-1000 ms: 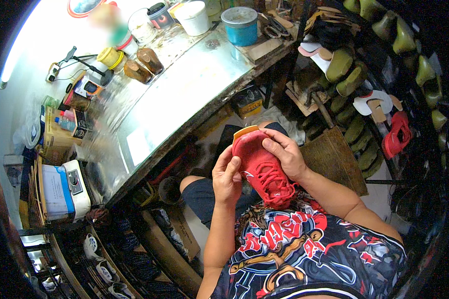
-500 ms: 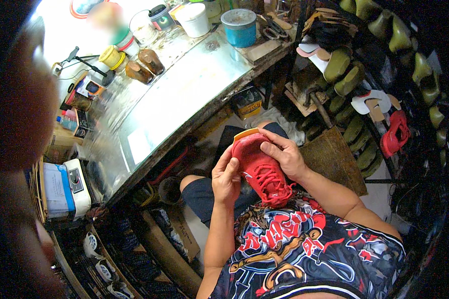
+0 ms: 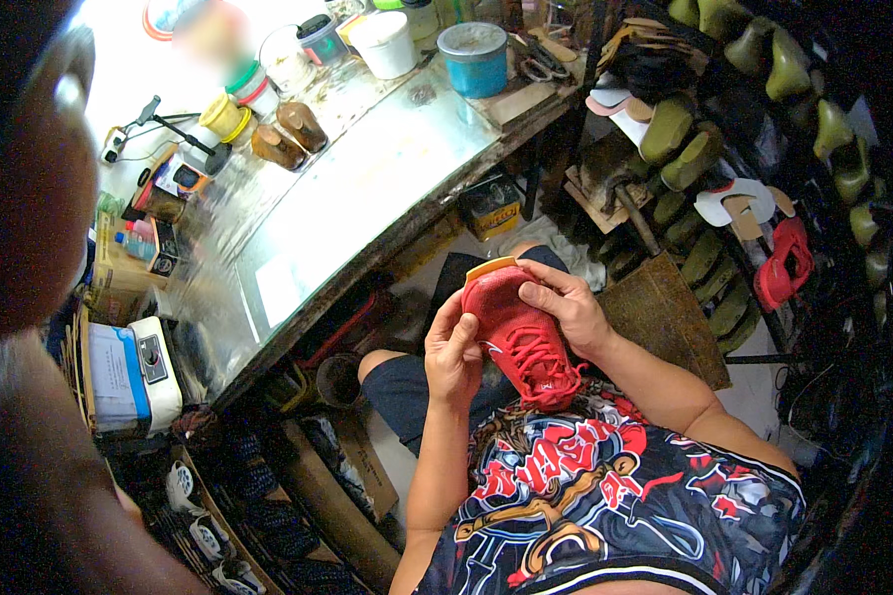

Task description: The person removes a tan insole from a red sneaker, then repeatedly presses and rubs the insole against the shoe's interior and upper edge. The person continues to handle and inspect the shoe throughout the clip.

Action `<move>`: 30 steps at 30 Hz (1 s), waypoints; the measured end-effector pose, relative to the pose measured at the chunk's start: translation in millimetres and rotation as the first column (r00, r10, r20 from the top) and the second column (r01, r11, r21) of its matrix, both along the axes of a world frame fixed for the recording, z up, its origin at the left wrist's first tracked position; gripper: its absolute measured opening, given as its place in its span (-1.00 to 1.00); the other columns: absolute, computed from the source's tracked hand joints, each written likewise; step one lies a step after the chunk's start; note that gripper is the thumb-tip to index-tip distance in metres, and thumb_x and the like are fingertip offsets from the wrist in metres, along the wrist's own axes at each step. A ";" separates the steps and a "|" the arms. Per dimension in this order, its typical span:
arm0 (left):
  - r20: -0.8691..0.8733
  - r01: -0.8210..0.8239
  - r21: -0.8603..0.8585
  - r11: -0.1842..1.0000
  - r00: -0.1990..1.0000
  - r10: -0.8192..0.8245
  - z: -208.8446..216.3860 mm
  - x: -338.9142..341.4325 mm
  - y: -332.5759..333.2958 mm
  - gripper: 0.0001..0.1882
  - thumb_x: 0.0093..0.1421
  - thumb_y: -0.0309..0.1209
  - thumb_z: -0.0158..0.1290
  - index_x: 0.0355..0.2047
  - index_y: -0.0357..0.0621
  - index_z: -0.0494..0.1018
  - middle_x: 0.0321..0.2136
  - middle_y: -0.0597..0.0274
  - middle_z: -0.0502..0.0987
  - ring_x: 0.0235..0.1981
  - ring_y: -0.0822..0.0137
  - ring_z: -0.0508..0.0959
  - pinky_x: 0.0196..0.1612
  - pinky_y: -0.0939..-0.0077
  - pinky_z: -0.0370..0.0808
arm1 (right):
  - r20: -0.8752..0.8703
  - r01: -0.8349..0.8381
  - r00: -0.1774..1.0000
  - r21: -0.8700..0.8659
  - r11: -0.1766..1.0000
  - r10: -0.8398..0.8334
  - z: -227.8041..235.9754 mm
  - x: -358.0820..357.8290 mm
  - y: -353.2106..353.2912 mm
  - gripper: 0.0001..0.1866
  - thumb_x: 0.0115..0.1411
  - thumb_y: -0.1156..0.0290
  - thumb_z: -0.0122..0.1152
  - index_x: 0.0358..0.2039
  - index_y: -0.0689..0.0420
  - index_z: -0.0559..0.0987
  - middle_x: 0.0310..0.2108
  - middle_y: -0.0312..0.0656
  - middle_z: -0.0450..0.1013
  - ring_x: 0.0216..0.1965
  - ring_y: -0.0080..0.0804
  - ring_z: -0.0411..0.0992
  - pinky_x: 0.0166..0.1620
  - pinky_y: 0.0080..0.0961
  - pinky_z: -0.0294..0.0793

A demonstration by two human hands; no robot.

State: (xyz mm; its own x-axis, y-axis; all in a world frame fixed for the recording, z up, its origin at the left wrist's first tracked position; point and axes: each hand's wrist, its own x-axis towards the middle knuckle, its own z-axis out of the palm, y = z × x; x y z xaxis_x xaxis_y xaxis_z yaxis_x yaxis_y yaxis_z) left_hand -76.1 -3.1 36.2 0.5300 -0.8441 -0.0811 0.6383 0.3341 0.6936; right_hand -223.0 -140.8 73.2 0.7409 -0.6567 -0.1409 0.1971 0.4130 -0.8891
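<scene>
A red lace-up sneaker [image 3: 521, 337] is held over my lap, toe pointing away from me. My left hand [image 3: 452, 347] grips the left side of its toe, thumb on the upper. Across from it, my right hand [image 3: 569, 305] clasps the right side of the toe, its thumb lying on top of the upper. A thin tan-yellow strip [image 3: 490, 267] sticks out along the front of the toe between both hands. The sole side of the sneaker faces away and is hidden.
The metal-topped workbench [image 3: 337, 218] stands ahead, carrying a blue tub [image 3: 474, 61], a white bucket [image 3: 383, 45] and two brown shoe lasts [image 3: 277, 147]. Green lasts [image 3: 693, 159] and another red shoe upper [image 3: 784, 263] are at the right. A hammer [image 3: 637, 213] lies near a brown board [image 3: 663, 317].
Both hands keep the same hold on the sneaker, with hardly any movement. The view has shifted slightly.
</scene>
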 end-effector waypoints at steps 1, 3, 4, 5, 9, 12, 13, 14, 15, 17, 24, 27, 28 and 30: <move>-0.013 0.018 -0.018 1.000 1.000 -0.019 0.8 0.1 0.1 -0.54 0.45 -0.49 0.15 0.33 -0.28 0.45 0.24 0.03 0.58 0.24 0.17 0.58 0.34 0.21 0.50 | 0.027 -0.006 1.000 0.006 1.000 0.005 0.3 -0.8 -0.9 -0.50 0.43 0.33 0.36 0.30 0.27 0.56 0.14 -0.18 0.61 0.11 -0.46 0.56 0.25 -0.45 0.52; -0.017 0.030 -0.008 1.000 0.999 -0.030 1.9 0.0 0.0 -0.53 0.45 -0.49 0.15 0.33 -0.28 0.45 0.24 0.03 0.58 0.24 0.18 0.58 0.33 0.23 0.50 | 0.054 -0.025 0.998 0.057 0.998 0.022 0.5 -2.7 -2.7 -0.50 0.43 0.34 0.36 0.30 0.27 0.56 0.13 -0.18 0.61 0.11 -0.44 0.56 0.25 -0.44 0.52; -0.021 0.042 -0.017 0.999 0.999 -0.042 3.0 -0.7 0.9 -0.53 0.45 -0.49 0.16 0.33 -0.28 0.45 0.23 0.04 0.58 0.24 0.18 0.58 0.33 0.23 0.50 | 0.046 -0.022 0.999 0.061 0.998 0.019 1.0 -4.0 -2.6 -0.50 0.43 0.34 0.36 0.30 0.27 0.56 0.13 -0.18 0.61 0.11 -0.44 0.56 0.26 -0.44 0.52; -0.020 0.038 0.000 0.999 0.999 -0.038 3.2 -0.9 0.5 -0.53 0.45 -0.49 0.16 0.33 -0.28 0.44 0.24 0.04 0.58 0.24 0.18 0.59 0.33 0.23 0.51 | 0.047 -0.024 0.999 0.072 0.997 0.021 0.6 -4.7 -3.4 -0.50 0.43 0.34 0.36 0.30 0.27 0.56 0.13 -0.18 0.61 0.11 -0.44 0.56 0.26 -0.43 0.52; -0.007 0.035 -0.006 0.999 0.999 -0.035 4.1 0.0 -3.7 -0.51 0.44 -0.47 0.17 0.33 -0.30 0.44 0.24 0.03 0.57 0.24 0.18 0.58 0.33 0.23 0.51 | 0.062 -0.036 0.998 0.096 0.995 0.030 0.0 -5.6 -4.5 -0.50 0.42 0.33 0.36 0.30 0.27 0.56 0.14 -0.18 0.61 0.11 -0.43 0.56 0.25 -0.43 0.52; -0.002 0.050 0.004 0.999 0.999 -0.050 4.7 -0.4 -0.6 -0.51 0.44 -0.47 0.18 0.33 -0.29 0.44 0.24 0.03 0.57 0.25 0.18 0.58 0.33 0.22 0.50 | 0.043 -0.022 0.999 0.027 0.999 0.021 -1.4 -6.0 -5.1 -0.50 0.42 0.33 0.36 0.29 0.27 0.57 0.14 -0.18 0.61 0.11 -0.43 0.56 0.25 -0.44 0.52; 0.002 0.060 0.007 0.998 0.998 -0.060 5.0 0.0 0.0 -0.51 0.43 -0.47 0.18 0.34 -0.29 0.44 0.24 0.03 0.57 0.25 0.17 0.58 0.34 0.21 0.50 | 0.055 -0.025 0.998 0.024 0.999 0.024 -1.6 -6.5 -5.3 -0.50 0.43 0.33 0.36 0.29 0.27 0.57 0.14 -0.19 0.61 0.12 -0.44 0.56 0.25 -0.44 0.52; -0.003 0.056 0.005 0.998 0.998 -0.056 4.9 -0.4 0.4 -0.51 0.43 -0.47 0.18 0.33 -0.29 0.44 0.24 0.03 0.57 0.25 0.17 0.57 0.34 0.20 0.49 | 0.058 -0.028 0.998 0.033 0.999 0.026 -1.9 -7.3 -5.4 -0.50 0.43 0.33 0.36 0.29 0.27 0.57 0.14 -0.19 0.61 0.12 -0.44 0.56 0.25 -0.44 0.52; -0.008 0.053 0.002 0.999 0.999 -0.053 4.7 -0.8 0.5 -0.51 0.43 -0.47 0.18 0.33 -0.29 0.44 0.25 0.03 0.57 0.26 0.17 0.57 0.35 0.20 0.48 | 0.070 -0.038 0.997 0.046 0.998 0.035 -2.1 -7.7 -5.4 -0.51 0.43 0.33 0.36 0.29 0.27 0.57 0.14 -0.19 0.61 0.12 -0.44 0.56 0.25 -0.44 0.52; -0.015 0.047 -0.010 0.999 0.999 -0.048 3.9 -1.5 -0.1 -0.51 0.43 -0.47 0.18 0.33 -0.29 0.45 0.25 0.02 0.57 0.26 0.16 0.57 0.37 0.18 0.47 | 0.066 -0.035 0.997 0.050 0.998 0.032 -2.8 -8.0 -5.6 -0.50 0.43 0.33 0.36 0.29 0.28 0.56 0.14 -0.19 0.61 0.12 -0.44 0.56 0.26 -0.44 0.52; 0.025 0.008 0.001 1.000 1.000 -0.008 -0.6 -3.4 -4.8 -0.49 0.45 -0.45 0.12 0.35 -0.36 0.39 0.25 -0.14 0.55 0.25 0.01 0.60 0.34 0.05 0.53 | 0.052 -0.025 0.998 0.063 0.998 0.021 -5.8 -7.1 -6.2 -0.49 0.43 0.34 0.36 0.30 0.30 0.55 0.16 -0.17 0.61 0.13 -0.44 0.55 0.28 -0.44 0.51; 0.020 0.011 0.011 1.000 1.000 -0.011 0.4 -3.1 -4.3 -0.49 0.45 -0.45 0.12 0.35 -0.35 0.39 0.25 -0.13 0.55 0.25 0.01 0.60 0.35 0.05 0.53 | 0.058 -0.033 0.998 0.059 0.998 0.029 -6.0 -7.7 -6.3 -0.49 0.43 0.34 0.36 0.30 0.29 0.55 0.15 -0.17 0.61 0.13 -0.44 0.55 0.28 -0.44 0.51; 0.019 0.013 0.015 1.000 1.000 -0.013 1.1 -3.2 -4.2 -0.49 0.45 -0.45 0.13 0.35 -0.35 0.39 0.26 -0.13 0.55 0.25 0.02 0.60 0.35 0.05 0.53 | 0.052 -0.030 0.998 0.052 0.998 0.027 -5.9 -7.9 -6.4 -0.49 0.43 0.33 0.36 0.30 0.29 0.56 0.15 -0.17 0.61 0.13 -0.44 0.56 0.27 -0.44 0.51; 0.012 0.014 0.011 1.000 1.000 -0.015 2.8 -3.6 -4.2 -0.50 0.44 -0.46 0.13 0.34 -0.35 0.41 0.25 -0.12 0.55 0.24 0.02 0.60 0.34 0.06 0.54 | 0.049 -0.040 0.998 0.067 0.997 0.037 -5.5 -7.8 -6.3 -0.49 0.43 0.32 0.36 0.30 0.29 0.56 0.15 -0.16 0.61 0.13 -0.44 0.56 0.27 -0.44 0.51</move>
State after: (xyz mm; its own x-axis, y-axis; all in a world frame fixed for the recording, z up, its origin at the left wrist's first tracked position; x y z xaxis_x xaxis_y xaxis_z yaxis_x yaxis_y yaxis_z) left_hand -79.6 -7.3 39.1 0.5187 -0.8508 -0.0843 0.6346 0.3171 0.7048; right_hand -230.8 -147.1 67.7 0.7726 -0.6174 -0.1480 0.2214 0.4805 -0.8486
